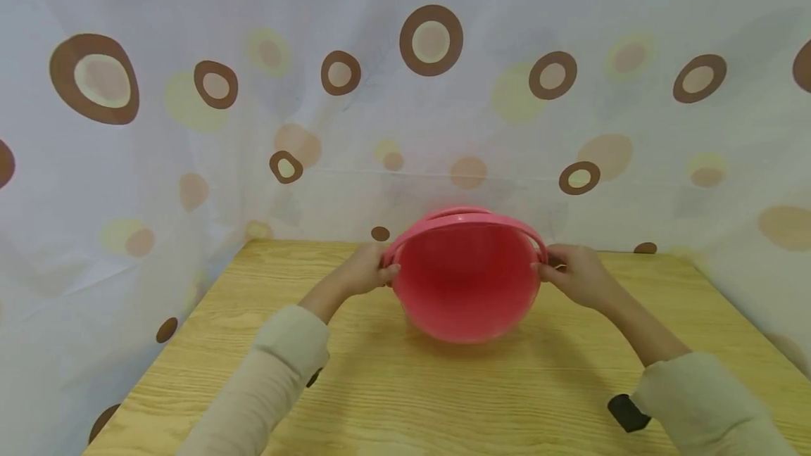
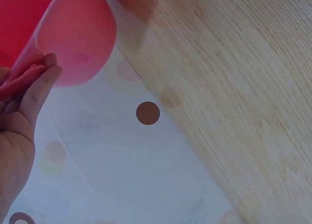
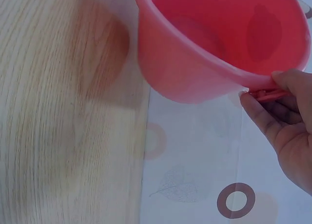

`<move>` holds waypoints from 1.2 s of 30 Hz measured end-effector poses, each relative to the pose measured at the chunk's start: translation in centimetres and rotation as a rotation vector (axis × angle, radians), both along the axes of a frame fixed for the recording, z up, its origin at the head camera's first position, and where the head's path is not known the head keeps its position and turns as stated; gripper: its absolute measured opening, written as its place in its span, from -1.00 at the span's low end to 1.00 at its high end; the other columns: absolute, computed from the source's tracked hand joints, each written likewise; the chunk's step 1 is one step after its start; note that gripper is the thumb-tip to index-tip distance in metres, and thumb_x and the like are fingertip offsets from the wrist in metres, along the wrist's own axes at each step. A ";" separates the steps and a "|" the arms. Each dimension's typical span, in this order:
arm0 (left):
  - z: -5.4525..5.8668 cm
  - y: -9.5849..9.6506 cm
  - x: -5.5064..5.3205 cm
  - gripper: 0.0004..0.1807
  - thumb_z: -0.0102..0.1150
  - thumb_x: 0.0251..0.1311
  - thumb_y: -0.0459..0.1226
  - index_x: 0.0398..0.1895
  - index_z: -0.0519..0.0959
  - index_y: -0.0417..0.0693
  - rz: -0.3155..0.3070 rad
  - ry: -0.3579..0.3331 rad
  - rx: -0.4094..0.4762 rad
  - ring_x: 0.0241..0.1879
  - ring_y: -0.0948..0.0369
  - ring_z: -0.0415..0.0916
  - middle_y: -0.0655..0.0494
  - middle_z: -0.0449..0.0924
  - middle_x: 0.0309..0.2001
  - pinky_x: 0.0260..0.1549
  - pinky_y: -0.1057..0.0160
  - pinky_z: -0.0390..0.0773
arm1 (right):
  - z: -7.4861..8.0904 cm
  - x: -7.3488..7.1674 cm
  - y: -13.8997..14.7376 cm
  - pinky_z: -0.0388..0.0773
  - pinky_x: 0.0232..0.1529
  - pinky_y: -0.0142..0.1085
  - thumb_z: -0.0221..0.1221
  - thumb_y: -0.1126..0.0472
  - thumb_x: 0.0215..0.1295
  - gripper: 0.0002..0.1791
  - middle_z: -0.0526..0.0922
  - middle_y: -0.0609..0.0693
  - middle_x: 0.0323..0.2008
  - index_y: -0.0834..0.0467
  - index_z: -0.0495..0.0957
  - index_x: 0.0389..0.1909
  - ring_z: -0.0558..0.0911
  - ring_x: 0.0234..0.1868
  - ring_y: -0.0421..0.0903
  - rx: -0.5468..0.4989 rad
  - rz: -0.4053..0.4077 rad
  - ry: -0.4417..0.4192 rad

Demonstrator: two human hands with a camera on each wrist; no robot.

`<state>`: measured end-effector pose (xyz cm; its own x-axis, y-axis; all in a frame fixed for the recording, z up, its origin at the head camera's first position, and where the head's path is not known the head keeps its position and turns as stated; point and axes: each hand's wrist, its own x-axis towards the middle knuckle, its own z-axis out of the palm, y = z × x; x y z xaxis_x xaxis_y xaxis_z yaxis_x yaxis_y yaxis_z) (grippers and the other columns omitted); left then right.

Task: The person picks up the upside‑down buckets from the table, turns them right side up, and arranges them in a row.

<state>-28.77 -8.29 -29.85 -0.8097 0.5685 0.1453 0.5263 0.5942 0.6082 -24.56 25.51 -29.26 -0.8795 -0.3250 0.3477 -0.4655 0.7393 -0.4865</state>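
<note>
A pink plastic bucket (image 1: 469, 287) is tilted with its mouth toward me, above the far part of the wooden table. Its curved handle (image 1: 465, 219) arches over the top of the rim. My left hand (image 1: 365, 269) grips the rim at the left end of the handle, as the left wrist view also shows with the bucket (image 2: 78, 43) beside the fingers. On the opposite side my right hand (image 1: 579, 274) pinches the rim where the handle joins. In the right wrist view the thumb lies on the bucket's rim (image 3: 219, 65), fingers beneath. The inside shows no contents.
Under the bucket lies a wood-grain table (image 1: 456, 400), on which its shadow falls. A white curtain (image 1: 380, 125) with brown and yellow spots hangs behind the table and along both sides. Dark straps or devices (image 1: 629, 413) show by both sleeves.
</note>
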 end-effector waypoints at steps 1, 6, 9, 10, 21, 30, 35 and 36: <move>0.0 0.0 0.0 -0.83 0.01 0.21 -0.41 -0.55 0.46 -0.24 -0.002 -0.020 0.003 -0.61 0.32 0.36 -0.02 0.56 -0.60 -0.60 0.46 0.41 | 0.1 0.0 0.1 0.51 -0.53 -0.45 0.17 0.31 0.20 -0.89 0.66 0.04 -0.50 0.25 0.55 -0.49 0.64 -0.47 -0.11 -0.003 0.008 -0.015; 0.4 -0.2 -0.1 -0.85 -0.01 0.20 -0.41 -0.51 0.46 -0.27 -0.010 -0.079 0.040 -0.61 0.31 0.43 -0.05 0.58 -0.61 -0.54 0.40 0.54 | 0.4 -0.1 0.5 0.49 -0.54 -0.46 0.17 0.28 0.22 -0.89 0.66 0.00 -0.53 0.24 0.58 -0.44 0.58 -0.52 -0.21 -0.003 0.042 -0.036; 0.8 -0.2 0.0 -0.82 -0.02 0.19 -0.40 -0.55 0.45 -0.26 -0.004 -0.098 0.070 -0.61 0.30 0.46 -0.05 0.58 -0.62 -0.51 0.37 0.58 | 0.9 0.1 0.7 0.47 -0.55 -0.44 0.16 0.27 0.22 -0.87 0.65 0.00 -0.56 0.23 0.58 -0.45 0.57 -0.52 -0.20 -0.012 0.042 -0.042; 0.9 -0.2 -0.1 -0.81 -0.03 0.19 -0.40 -0.58 0.45 -0.25 0.000 -0.104 0.079 -0.61 0.29 0.47 -0.05 0.59 -0.62 -0.50 0.36 0.59 | 1.1 0.1 0.7 0.48 -0.55 -0.43 0.16 0.26 0.23 -0.87 0.65 -0.01 -0.57 0.23 0.58 -0.46 0.58 -0.52 -0.19 -0.021 0.041 -0.051; 1.7 -0.3 -0.1 -0.74 -0.02 0.23 -0.34 -0.60 0.48 -0.28 0.030 -0.175 0.154 -0.61 0.26 0.58 -0.08 0.63 -0.59 -0.43 0.21 0.67 | 2.0 0.6 1.0 0.51 -0.48 -0.40 0.12 0.26 0.27 -0.85 0.58 -0.16 -0.60 0.25 0.55 -0.43 0.52 -0.53 -0.24 -0.164 0.077 -0.118; 1.7 -0.5 -0.1 -0.77 0.00 0.27 -0.32 -0.41 0.50 -0.37 0.036 -0.237 0.249 -0.58 0.31 0.58 -0.03 0.60 -0.53 -0.38 0.20 0.67 | 2.0 0.8 1.2 0.47 -0.46 -0.36 0.04 0.20 0.35 -0.78 0.51 -0.18 -0.60 0.30 0.46 -0.38 0.48 -0.51 -0.19 -0.275 0.091 -0.254; 1.9 -0.6 0.1 -0.78 -0.01 0.28 -0.32 -0.35 0.48 -0.39 0.047 -0.264 0.309 -0.57 0.32 0.58 0.02 0.58 -0.52 -0.34 0.16 0.67 | 2.1 0.8 1.2 0.47 -0.44 -0.37 0.02 0.20 0.36 -0.77 0.51 -0.19 -0.61 0.31 0.45 -0.38 0.48 -0.52 -0.20 -0.297 0.105 -0.267; 1.9 -0.6 0.1 -0.79 0.00 0.28 -0.32 -0.34 0.47 -0.38 0.049 -0.267 0.319 -0.56 0.32 0.57 0.03 0.58 -0.52 -0.34 0.17 0.67 | 2.2 0.8 1.2 0.48 -0.43 -0.37 0.02 0.20 0.36 -0.77 0.52 -0.19 -0.61 0.31 0.45 -0.38 0.48 -0.52 -0.20 -0.302 0.105 -0.269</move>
<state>-28.72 -8.88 -27.97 -0.8679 0.4887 0.0890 0.3006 0.3740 0.8773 -23.72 26.74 -27.10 -0.9195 -0.3364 0.2036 -0.3576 0.5004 -0.7885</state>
